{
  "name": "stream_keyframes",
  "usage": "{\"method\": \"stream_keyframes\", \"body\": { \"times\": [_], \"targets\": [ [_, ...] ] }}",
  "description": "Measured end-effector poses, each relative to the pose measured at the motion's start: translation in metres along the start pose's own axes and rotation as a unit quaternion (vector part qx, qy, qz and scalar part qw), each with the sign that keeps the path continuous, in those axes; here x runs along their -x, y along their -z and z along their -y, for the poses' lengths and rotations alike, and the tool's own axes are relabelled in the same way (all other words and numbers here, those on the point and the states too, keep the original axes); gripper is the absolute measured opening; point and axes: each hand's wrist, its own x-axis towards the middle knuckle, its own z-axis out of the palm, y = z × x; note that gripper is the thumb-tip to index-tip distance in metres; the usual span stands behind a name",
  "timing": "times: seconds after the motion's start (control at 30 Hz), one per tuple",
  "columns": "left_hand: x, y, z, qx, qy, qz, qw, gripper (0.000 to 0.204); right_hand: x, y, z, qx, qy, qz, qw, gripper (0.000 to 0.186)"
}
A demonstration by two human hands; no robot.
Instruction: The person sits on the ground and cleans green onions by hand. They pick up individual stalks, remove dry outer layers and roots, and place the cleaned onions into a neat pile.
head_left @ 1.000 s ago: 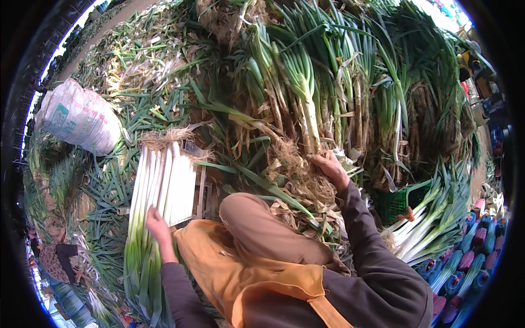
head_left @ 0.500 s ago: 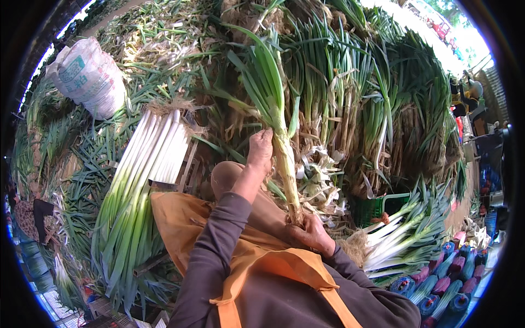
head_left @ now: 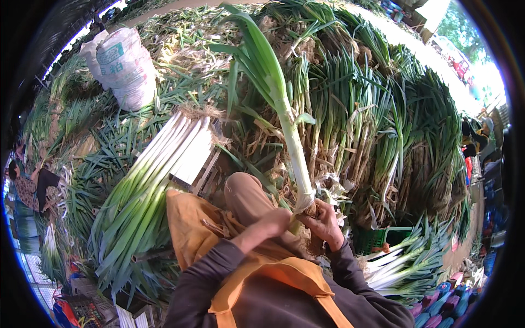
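Observation:
A long leek (head_left: 294, 142) leans up and away from my lap, its green leaves at the far end and its root end near me. My right hand (head_left: 325, 225) is closed round the root end. Beside it, my left hand (head_left: 272, 223) is closed and slightly blurred, by the stalk's base. A loosened outer layer (head_left: 296, 223) bunches at the base and runs to the left hand's fingers, which partly hide it. Above the bunched layer the stalk is pale and smooth. Dark brown roots hang below my right hand.
Pale cleaned leeks (head_left: 164, 158) lie on a low wooden stand to my left. Untrimmed leeks (head_left: 350, 109) stand ahead to the right. More leeks (head_left: 404, 259) lie near a green crate (head_left: 377, 238). A white sack (head_left: 128, 71) stands far left among leaf scraps. Another person (head_left: 35, 183) is at the left edge.
My left hand has come down from the upper stalk to its base, stripping the yellowish outer layer with it. The stalk shows whiter. My right hand stays at the root end.

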Motion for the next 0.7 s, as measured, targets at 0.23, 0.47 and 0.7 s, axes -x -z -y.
{"method": "stream_keyframes", "body": {
  "times": [0.23,0.47,0.7],
  "targets": [
    [0.019,0.170,0.001,0.712,-0.276,-0.225,0.605,0.061,0.014,0.000,-0.007,0.136,-0.034,0.192,0.971,0.035],
    [0.042,0.162,-0.014,0.688,-0.221,-0.335,0.604,0.035,-0.069,-0.027,0.028,0.123,0.123,0.082,0.981,0.039],
    [0.091,0.160,-0.038,0.608,-0.182,-0.478,0.607,0.035,-0.139,-0.050,-0.057,0.213,0.169,-0.084,0.959,0.028]
  ]
}}
